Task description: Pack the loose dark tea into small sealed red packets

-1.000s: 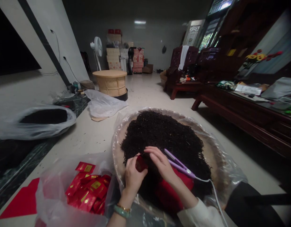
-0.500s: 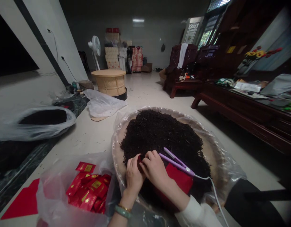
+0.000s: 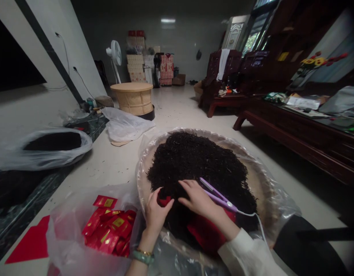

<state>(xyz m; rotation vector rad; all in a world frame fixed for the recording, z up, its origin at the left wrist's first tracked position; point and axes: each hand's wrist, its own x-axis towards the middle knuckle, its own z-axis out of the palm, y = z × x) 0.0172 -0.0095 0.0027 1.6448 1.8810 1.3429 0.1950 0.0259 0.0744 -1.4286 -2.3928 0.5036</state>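
Observation:
My left hand [image 3: 156,211] holds a small red packet [image 3: 164,200] between thumb and fingers, low over a heap of dark dried leaves that looks like loose tea [image 3: 200,157]. Close beside it, my right hand [image 3: 195,197] has its thumb and fingers apart above the leaves, with nothing visible in them. A lilac hair straightener [image 3: 215,197] with a white cord lies behind the right wrist. Under the right forearm is a red sheet or pouch [image 3: 207,232], partly hidden. The leaves fill a wide round tray [image 3: 261,176] lined with clear plastic.
To the left, a clear bag [image 3: 63,237] holds several red packets [image 3: 113,226], with red paper [image 3: 30,241] beside it. Further back are a bag of dark leaves [image 3: 86,143], a round bamboo basket [image 3: 133,101] and a fan [image 3: 116,53]. A dark wooden table [image 3: 297,134] stands right.
My hands have moved apart. The right hand has come away from the red packet and its fingers have spread; the left hand still has the packet, its opening now facing up.

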